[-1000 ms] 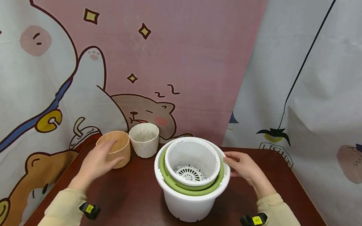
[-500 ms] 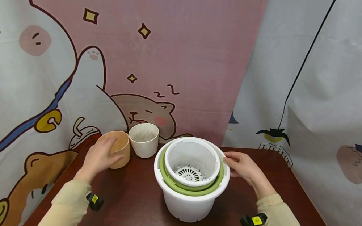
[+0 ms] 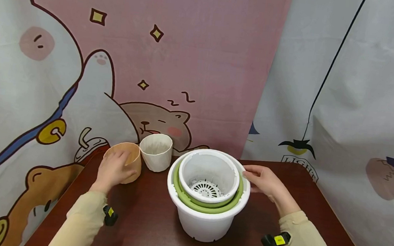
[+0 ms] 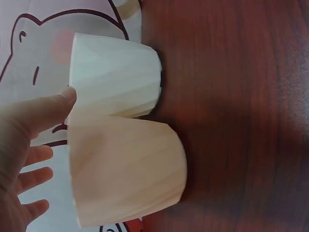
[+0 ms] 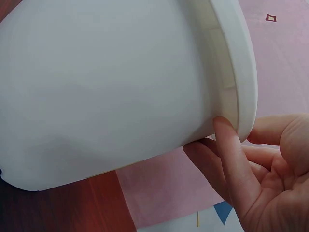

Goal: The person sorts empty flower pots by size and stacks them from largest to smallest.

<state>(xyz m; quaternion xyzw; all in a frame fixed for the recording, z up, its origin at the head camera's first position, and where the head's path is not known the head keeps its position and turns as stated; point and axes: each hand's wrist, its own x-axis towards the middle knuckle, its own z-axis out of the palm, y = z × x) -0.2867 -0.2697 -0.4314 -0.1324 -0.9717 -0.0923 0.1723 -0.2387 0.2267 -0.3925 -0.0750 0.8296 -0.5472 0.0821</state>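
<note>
My left hand [image 3: 112, 170] hovers over the rim of an orange flowerpot [image 3: 134, 173]; in the left wrist view its fingers [image 4: 36, 179] are spread and hold nothing. A small white faceted flowerpot [image 3: 157, 161] stands right beside the orange one. At the centre is a nested stack: a big white flowerpot [image 3: 205, 226] outside, a green pot [image 3: 206, 209] within it, and a white pot with a slotted bottom [image 3: 210, 164] innermost. My right hand [image 3: 267, 181] pinches the right rim of the outer white flowerpot, fingers under the lip in the right wrist view [image 5: 227, 154].
Everything stands on a dark red-brown table [image 3: 141, 220]. Behind it hangs a pink cartoon curtain [image 3: 215, 81], close to the small pots, and a pale curtain [image 3: 361, 115] runs along the right. A black wrist camera [image 3: 274, 241] sits on the right sleeve.
My left hand has shifted rightward, with its forearm swinging in the same direction, and its fingers now reach over the orange flowerpot's opening. The right hand and the stack have stayed put.
</note>
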